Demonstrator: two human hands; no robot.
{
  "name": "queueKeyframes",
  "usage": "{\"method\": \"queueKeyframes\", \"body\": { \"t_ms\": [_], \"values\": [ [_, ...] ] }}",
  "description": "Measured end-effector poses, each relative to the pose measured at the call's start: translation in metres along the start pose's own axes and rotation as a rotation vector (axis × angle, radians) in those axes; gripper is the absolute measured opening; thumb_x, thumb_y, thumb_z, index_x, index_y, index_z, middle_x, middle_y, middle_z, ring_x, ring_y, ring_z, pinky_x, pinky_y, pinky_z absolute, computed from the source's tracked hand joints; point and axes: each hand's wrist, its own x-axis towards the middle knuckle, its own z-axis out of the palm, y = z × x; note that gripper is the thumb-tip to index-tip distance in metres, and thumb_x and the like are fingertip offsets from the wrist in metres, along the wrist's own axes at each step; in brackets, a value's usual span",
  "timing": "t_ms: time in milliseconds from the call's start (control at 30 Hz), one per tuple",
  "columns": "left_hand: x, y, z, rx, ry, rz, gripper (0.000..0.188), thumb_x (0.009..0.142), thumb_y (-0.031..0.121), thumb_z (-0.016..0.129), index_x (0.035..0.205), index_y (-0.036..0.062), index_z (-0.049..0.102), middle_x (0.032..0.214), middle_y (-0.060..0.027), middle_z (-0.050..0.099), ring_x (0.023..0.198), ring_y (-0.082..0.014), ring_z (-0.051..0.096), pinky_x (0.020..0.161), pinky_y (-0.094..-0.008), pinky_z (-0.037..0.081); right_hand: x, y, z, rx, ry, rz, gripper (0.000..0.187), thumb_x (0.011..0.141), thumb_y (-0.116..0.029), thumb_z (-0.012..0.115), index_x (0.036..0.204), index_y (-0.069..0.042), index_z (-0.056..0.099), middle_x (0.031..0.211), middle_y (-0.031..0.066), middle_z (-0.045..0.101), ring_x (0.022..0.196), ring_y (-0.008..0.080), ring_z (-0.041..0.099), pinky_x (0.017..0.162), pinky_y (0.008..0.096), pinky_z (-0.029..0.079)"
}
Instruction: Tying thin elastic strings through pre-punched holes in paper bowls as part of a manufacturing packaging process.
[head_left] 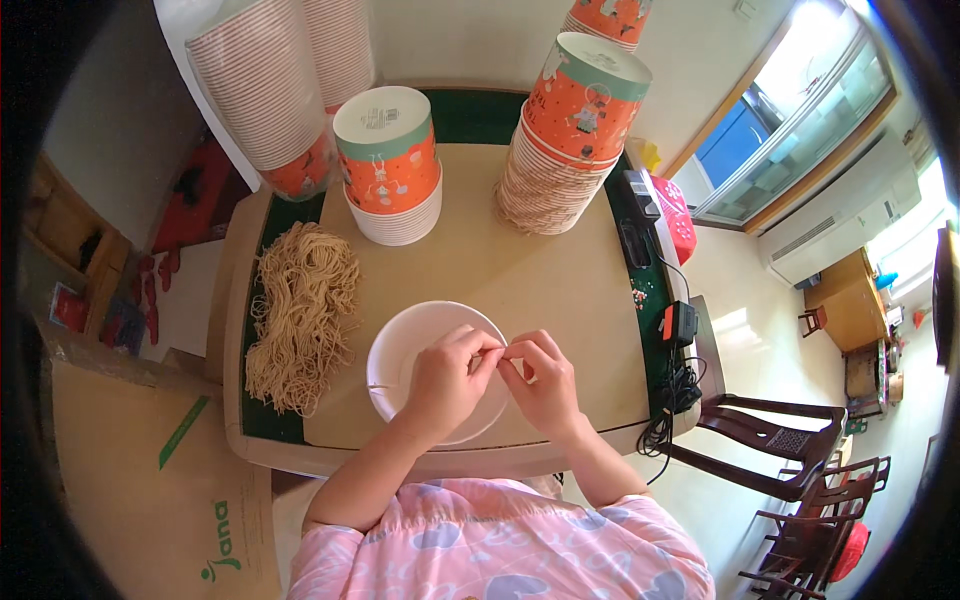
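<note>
My left hand (447, 378) and my right hand (543, 382) meet fingertip to fingertip over the right rim of a white, open paper bucket (396, 345). Both hands are closed in a pinch. Whatever lies between the fingertips is too small to make out. A short tan strand (379, 386) crosses the bucket's left rim. To the left of the bucket lies a large loose heap of tan cord (303, 315), near the table's left edge.
Upside-down orange and green paper buckets stand nested in a short stack (390, 165) and a taller stack (578, 115) behind. Bagged buckets (255, 85) rise at back left. Along the right edge run black cables (672, 400) and a power strip (638, 220). A cardboard box (150, 480) stands left.
</note>
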Motion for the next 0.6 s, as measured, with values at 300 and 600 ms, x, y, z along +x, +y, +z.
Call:
{"method": "queueKeyframes", "body": {
  "t_ms": [300, 600],
  "values": [
    [-0.0031, -0.0021, 0.0092, 0.339, 0.158, 0.170, 0.008, 0.086, 0.008, 0.060, 0.083, 0.0077, 0.053, 0.077, -0.0074, 0.056, 0.068, -0.0277, 0.061, 0.056, -0.0393, 0.048, 0.0003, 0.0031, -0.0013, -0.048, -0.005, -0.149, 0.008, 0.077, 0.003, 0.068, 0.081, -0.001, 0.063, 0.077, 0.0074, 0.058, 0.057, 0.0161, 0.052, 0.049, 0.0262, 0.043],
    [-0.0015, -0.0026, 0.0059, 0.320, 0.155, 0.144, 0.007, 0.086, 0.009, 0.060, 0.084, 0.0068, 0.054, 0.078, -0.0083, 0.057, 0.069, -0.0283, 0.061, 0.058, -0.0395, 0.049, 0.0030, 0.0017, -0.0052, -0.035, -0.039, -0.141, 0.008, 0.078, 0.002, 0.069, 0.083, -0.001, 0.063, 0.079, 0.0069, 0.059, 0.061, 0.0162, 0.053, 0.051, 0.0263, 0.044]
  ]
}}
